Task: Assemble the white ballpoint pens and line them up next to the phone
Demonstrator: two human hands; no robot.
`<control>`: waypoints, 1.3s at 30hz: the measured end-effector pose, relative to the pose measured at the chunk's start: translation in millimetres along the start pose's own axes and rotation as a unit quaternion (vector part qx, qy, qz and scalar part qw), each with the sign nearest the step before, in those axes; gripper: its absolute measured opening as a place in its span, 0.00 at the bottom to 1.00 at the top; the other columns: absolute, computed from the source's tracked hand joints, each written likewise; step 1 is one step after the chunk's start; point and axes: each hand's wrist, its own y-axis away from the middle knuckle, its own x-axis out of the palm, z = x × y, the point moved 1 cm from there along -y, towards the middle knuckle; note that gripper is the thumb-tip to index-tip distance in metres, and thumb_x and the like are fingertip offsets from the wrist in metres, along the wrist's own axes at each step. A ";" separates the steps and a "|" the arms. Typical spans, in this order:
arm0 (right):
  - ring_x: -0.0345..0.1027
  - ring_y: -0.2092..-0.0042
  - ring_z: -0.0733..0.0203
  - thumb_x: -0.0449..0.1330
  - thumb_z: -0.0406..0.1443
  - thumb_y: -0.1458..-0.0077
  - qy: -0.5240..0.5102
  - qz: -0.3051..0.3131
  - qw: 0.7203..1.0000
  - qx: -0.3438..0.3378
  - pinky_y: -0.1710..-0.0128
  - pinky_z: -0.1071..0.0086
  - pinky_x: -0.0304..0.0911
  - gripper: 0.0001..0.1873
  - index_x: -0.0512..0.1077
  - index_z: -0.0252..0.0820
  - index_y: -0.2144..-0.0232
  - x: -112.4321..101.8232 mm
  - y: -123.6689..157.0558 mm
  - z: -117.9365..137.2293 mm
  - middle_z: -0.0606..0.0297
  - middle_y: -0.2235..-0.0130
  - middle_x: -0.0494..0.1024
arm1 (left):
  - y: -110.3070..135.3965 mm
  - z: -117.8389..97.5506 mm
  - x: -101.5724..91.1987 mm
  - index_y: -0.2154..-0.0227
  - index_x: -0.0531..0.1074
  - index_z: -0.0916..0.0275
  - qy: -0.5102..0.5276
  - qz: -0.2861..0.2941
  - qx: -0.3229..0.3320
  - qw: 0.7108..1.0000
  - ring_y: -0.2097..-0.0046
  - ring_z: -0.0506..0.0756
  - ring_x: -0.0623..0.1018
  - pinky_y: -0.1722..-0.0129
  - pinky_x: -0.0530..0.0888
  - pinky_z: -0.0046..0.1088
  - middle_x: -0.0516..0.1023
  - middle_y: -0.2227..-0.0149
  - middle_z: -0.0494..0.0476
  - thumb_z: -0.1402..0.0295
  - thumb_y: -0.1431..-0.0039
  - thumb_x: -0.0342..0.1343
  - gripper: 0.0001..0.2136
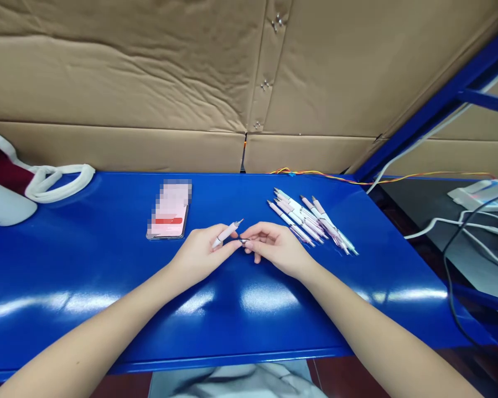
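The bench (216,354) carried one phone (170,218) near its back edge and about eight pens (307,221), too overlapped to count exactly, toward the back right corner. The left hand (201,251) held one further pen (226,234), the right hand (278,249) one small dark piece (243,241).

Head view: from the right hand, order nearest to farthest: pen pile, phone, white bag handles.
From the right hand:
1. Pile of pink-and-white pens: just ahead, to its right.
2. Phone: to its left, screen blurred.
3. White bag handles: far left.
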 end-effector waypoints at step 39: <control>0.60 0.48 0.48 0.57 0.40 0.45 0.565 -0.059 0.803 -0.177 0.48 0.52 0.56 0.21 0.69 0.44 0.49 -15.6 2.4 -4.4 0.54 0.49 0.68 | 17.7 7.4 -17.9 0.59 0.69 0.64 -0.377 0.009 0.038 0.925 0.61 0.59 0.72 0.63 0.69 0.35 0.70 0.63 0.60 0.58 0.41 0.49 0.15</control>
